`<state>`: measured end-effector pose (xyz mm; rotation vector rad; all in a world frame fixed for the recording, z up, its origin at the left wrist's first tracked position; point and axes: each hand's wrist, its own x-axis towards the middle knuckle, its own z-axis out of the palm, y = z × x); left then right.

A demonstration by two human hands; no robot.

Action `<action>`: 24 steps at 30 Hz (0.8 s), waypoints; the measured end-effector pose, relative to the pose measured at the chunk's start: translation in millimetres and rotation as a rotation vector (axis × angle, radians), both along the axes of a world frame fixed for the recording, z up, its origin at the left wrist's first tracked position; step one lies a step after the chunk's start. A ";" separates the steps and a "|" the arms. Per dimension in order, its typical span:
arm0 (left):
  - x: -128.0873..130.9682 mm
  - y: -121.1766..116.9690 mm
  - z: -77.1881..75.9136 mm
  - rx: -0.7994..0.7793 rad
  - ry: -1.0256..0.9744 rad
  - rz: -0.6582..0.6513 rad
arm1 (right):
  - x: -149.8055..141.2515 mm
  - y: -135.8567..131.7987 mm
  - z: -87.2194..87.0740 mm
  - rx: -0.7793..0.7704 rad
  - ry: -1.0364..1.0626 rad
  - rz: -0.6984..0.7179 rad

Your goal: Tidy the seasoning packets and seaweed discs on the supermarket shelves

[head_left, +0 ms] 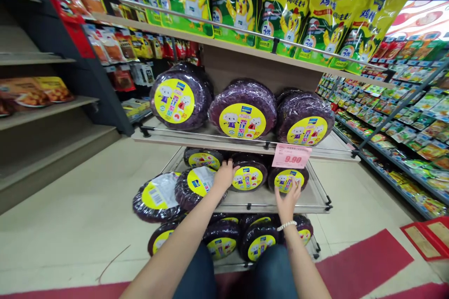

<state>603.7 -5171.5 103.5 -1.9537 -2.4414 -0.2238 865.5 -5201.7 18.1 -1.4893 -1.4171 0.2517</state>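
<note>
On the middle shelf stand round, film-wrapped packs of dark purple dried seaweed with yellow labels. My left hand [225, 175] reaches in at the left edge of the central seaweed pack [248, 176], its fingers apart and fingertips against the pack's side. Spread across the front of the right seaweed pack [286, 178] are the fingers of my right hand [289, 195], which wears a beaded bracelet [286, 225]. Two more packs lean at the left: a tilted seaweed pack [185, 191] beside my left forearm, and an outer seaweed pack [149, 203] overhanging the shelf end.
Above is a shelf with larger seaweed packs [243, 98] and a pink price tag [292, 156]. Green-yellow seasoning pouches [235, 9] stand on top behind a metal rail. More packs [221, 243] sit on the bottom shelf. Metal shelf rails [249, 206] run along the front.
</note>
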 end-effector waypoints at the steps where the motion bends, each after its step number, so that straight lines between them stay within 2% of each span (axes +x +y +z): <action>1: -2.6 -6.9 5.7 0.014 -0.018 -0.022 | 2.9 7.3 0.7 -0.007 0.012 -0.021; 4: -22.5 -40.2 20.4 0.190 -0.062 -0.091 | 6.0 15.6 2.4 -0.006 0.012 -0.031; 7: -54.5 -88.0 23.2 0.379 -0.035 -0.034 | -7.5 -2.5 2.9 0.048 -0.073 -0.018; 9: -75.1 -119.0 15.0 0.405 -0.018 0.034 | -26.4 -26.3 1.0 0.092 -0.151 0.026; 12: -97.7 -149.7 -6.1 0.254 0.006 -0.083 | -59.9 -64.6 -7.7 0.076 -0.223 0.212; 15: -110.9 -155.8 -20.8 0.136 0.074 -0.193 | -82.0 -86.3 -18.6 0.032 -0.278 0.382; 17: -118.3 -150.9 -21.6 0.127 0.074 -0.218 | -85.2 -87.8 -22.9 0.016 -0.289 0.425; 20: -132.6 -141.9 -12.2 0.136 -0.016 -0.285 | -75.8 -79.2 -23.3 -0.003 -0.279 0.433; 24: -159.3 -136.4 14.3 0.229 -0.154 -0.310 | -50.0 -66.7 -20.7 0.003 -0.304 0.410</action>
